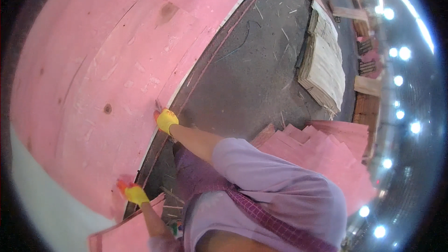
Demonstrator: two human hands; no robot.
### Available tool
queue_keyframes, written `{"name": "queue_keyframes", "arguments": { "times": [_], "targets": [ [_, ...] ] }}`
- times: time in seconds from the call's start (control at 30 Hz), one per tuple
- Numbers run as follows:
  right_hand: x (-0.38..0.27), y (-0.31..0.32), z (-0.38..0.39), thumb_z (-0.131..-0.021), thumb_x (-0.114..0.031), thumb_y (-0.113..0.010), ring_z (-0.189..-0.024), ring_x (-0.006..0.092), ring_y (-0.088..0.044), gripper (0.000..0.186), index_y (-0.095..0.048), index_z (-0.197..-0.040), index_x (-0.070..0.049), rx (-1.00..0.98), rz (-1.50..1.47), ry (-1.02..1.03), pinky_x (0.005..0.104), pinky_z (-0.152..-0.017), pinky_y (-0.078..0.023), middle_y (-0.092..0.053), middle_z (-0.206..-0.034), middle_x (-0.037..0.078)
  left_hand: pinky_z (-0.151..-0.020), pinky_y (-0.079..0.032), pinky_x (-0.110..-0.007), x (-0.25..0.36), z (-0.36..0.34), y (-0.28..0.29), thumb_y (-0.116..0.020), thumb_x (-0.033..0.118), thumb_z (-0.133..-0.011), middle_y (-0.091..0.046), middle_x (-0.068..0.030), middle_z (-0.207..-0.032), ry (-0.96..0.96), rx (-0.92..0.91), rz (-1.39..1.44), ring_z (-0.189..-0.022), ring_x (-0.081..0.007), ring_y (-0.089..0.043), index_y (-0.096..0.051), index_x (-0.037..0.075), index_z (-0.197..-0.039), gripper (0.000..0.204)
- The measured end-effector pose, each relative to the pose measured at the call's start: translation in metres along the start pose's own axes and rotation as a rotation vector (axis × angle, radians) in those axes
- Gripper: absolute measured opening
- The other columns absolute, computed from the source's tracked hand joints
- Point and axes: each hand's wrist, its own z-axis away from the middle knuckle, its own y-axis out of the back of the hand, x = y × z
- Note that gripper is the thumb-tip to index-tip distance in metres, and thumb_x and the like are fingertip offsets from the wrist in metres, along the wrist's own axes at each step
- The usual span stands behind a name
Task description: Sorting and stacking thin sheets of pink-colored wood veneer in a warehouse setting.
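A broad pink sheet surface (107,65), with knots, seams and a pale edge, fills the left. At its right edge my right hand (164,121), in a yellow glove with orange fingertips, is closed around something small and greyish that I cannot make out. Lower along that edge, my left hand (134,192), gloved alike, has its slightly blurred fingers stretched out on or just over the pink surface. Below it lie more pink sheets (116,235).
Fanned pink sheets (317,163) lie right of my body. A pale stack of sheets (322,65) sits on the grey floor (242,79), which has scraps and a thin cord. Carts and further stacks (366,65) line the far right.
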Motion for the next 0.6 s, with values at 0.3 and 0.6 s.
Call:
{"name": "queue_keyframes", "arguments": {
  "times": [0.3,0.6],
  "targets": [
    [-0.025,0.087,0.015,-0.080,-0.041,-0.055,-0.064,0.0223,-0.063,0.048,-0.057,-0.117,-0.011,-0.392,0.209,0.164,0.0349,-0.061,-0.053,-0.066,-0.087,0.009,-0.104,-0.030,-0.045,0.146,-0.012,0.060,-0.042,-0.002,-0.073,-0.027,-0.0297,-0.140,-0.366,-0.492,-0.192,-0.124,-0.0476,-0.033,-0.022,0.017,-0.144,0.076],
    [0.183,0.196,0.052,-0.066,-0.030,-0.069,-0.074,0.0161,-0.060,0.048,-0.061,-0.111,-0.014,0.042,-0.483,0.161,0.0329,-0.066,-0.048,-0.064,-0.086,0.004,-0.086,-0.043,-0.039,0.145,-0.064,0.009,-0.048,0.004,-0.080,-0.045,-0.0193,-0.122,-0.863,-0.316,-0.262,-0.103,-0.0350,-0.049,-0.037,0.012,-0.132,0.054]
  ]
}}
